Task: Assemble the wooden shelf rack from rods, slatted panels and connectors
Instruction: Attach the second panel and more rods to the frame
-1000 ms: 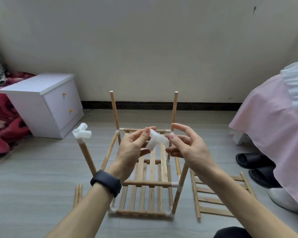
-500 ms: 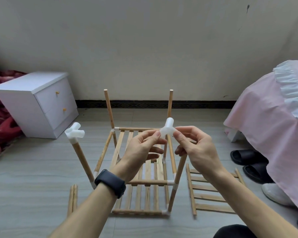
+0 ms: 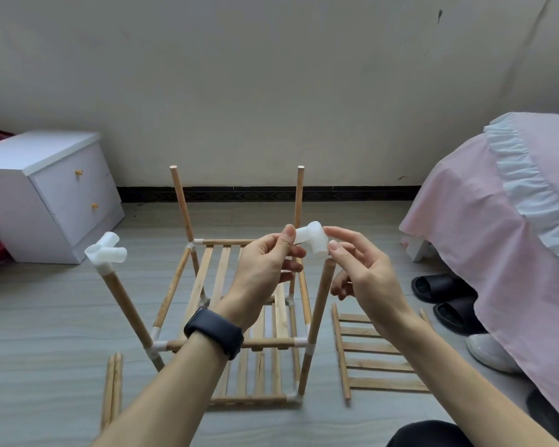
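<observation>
White nightstand [image 3: 46,201] stands at ten o'clock of the rack, against the wall. At seven o'clock two spare rods [image 3: 112,388] lie side by side on the floor. The half-built wooden rack [image 3: 271,342] stands on the floor in the middle with four rods upright. Its front-left rod leans outward and carries a fitted connector [image 3: 105,251], white, on its top. Your left hand [image 3: 262,269], with a dark watch [image 3: 213,332] on the wrist, pinches one end of a loose connector [image 3: 312,238], also white. Your right hand [image 3: 365,272] pinches the other end between forefinger and thumb. The loose connector hangs just above the bare top of the front-right rod [image 3: 318,311]; you cannot tell whether they touch. At four o'clock of the rack a slatted panel [image 3: 375,353] lies flat on the floor. Black slippers [image 3: 446,295] sit at three o'clock beside the pink-covered bed [image 3: 497,221].
</observation>
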